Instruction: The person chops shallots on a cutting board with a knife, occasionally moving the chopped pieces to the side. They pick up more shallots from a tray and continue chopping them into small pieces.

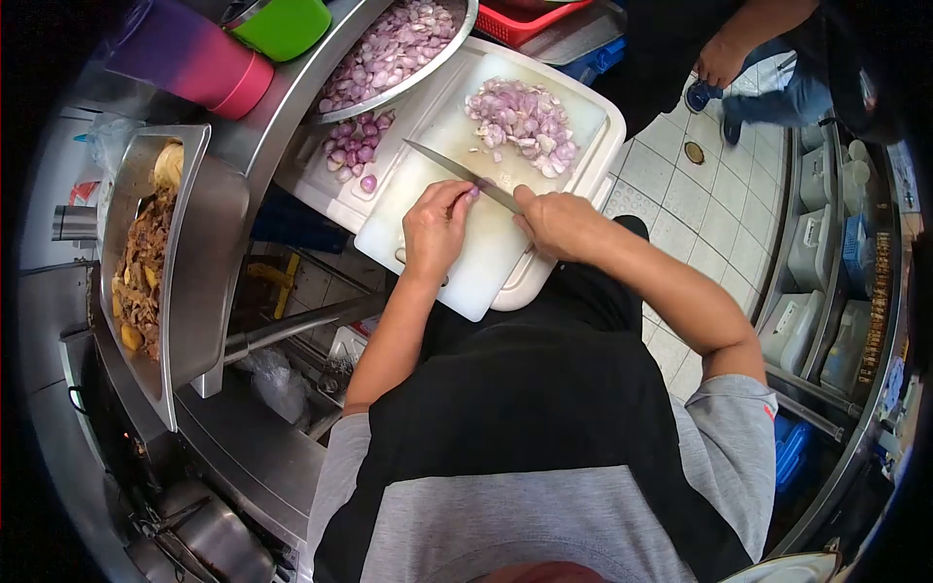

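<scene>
My right hand (558, 223) is closed round the handle of a kitchen knife, its blade (442, 163) pointing to the upper left over a white cutting board (413, 199). Between the fingertips of my left hand (434, 228) is a small purple shallot (473, 192), right beside the blade. Part of the shallot is hidden by the fingers. A heap of cut shallots (525, 121) lies at the board's far end. To the left, several whole peeled shallots (355, 146) sit on the cream-coloured plastic surface under the board.
A large metal bowl of shallots (394, 53) stands at the far left of the board. A deep steel pan (209, 253) with cooked food is at left, near a purple-pink container (190, 63). Another person's hand (720, 61) shows at upper right; shelves with tubs (812, 248) line the right.
</scene>
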### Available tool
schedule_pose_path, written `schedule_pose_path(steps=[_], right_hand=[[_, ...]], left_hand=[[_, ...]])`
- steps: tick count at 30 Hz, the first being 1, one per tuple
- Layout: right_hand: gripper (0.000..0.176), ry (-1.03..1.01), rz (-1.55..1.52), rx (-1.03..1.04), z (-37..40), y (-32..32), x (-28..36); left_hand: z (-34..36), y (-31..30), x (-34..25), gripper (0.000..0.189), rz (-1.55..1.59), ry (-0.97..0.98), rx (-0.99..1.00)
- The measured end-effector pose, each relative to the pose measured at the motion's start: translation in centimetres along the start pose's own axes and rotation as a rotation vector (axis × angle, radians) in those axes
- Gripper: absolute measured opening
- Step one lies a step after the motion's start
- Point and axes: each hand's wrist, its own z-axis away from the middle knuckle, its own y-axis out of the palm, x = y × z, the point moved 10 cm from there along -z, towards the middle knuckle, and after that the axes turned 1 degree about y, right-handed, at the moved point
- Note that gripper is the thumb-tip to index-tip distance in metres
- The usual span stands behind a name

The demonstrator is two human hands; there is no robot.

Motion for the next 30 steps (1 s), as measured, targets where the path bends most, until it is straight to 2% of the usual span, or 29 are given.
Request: schedule_pose_path(steps=[4, 6, 10, 12, 16, 18, 22, 25, 28, 30], right_hand=[[0.03, -0.037, 0.001, -0.03, -0.7, -0.7, 0.2], [0.03, -0.044, 0.076, 0.062, -0.1, -2.2, 1.1], [0.029, -0.065, 0.095, 0.06, 0.8, -2.0, 1.6], [0.028, -0.003, 0.003, -0.01, 0.0, -0.3, 0.6], [0.028, -0.042, -0.008, -0.072, -0.7, -0.8, 0.5], [0.029, -0.06, 0.079, 0.045, 0.0, -2.4, 1.6], [0.029, -0.045, 0.099, 0.06, 0.5, -1.5, 1.5], [0.03, 0.008, 0.007, -0.026, -0.4, 0.3, 0.1], [0.031, -0.043, -0.002, -0.056, -0.6, -0.9, 0.6], [0.032, -0.063, 0.082, 0.056, 0.2, -2.5, 1.7]], left_hand=[[0.0, -0.1, 0.0, 0.013, 0.017, -0.017, 0.009], [-0.1, 0.1, 0.0, 0.013, 0.026, -0.027, 0.022], [0.0, -0.1, 0.0, 0.013, 0.022, -0.029, 0.006], [0.0, -0.1, 0.1, 0.013, 0.013, -0.025, 0.0], [0.2, 0.0, 0.4, 0.012, 0.049, -0.051, 0.001], [0.1, 0.1, 0.4, 0.012, 0.063, -0.056, 0.003], [0.2, 0.1, 0.5, 0.012, 0.053, -0.053, 0.002], [0.3, 0.0, 0.4, 0.012, 0.059, -0.046, 0.003], [0.2, -0.1, 0.2, 0.012, 0.055, -0.06, 0.018], [0.1, 0.1, 0.2, 0.012, 0.052, -0.069, 0.027]])
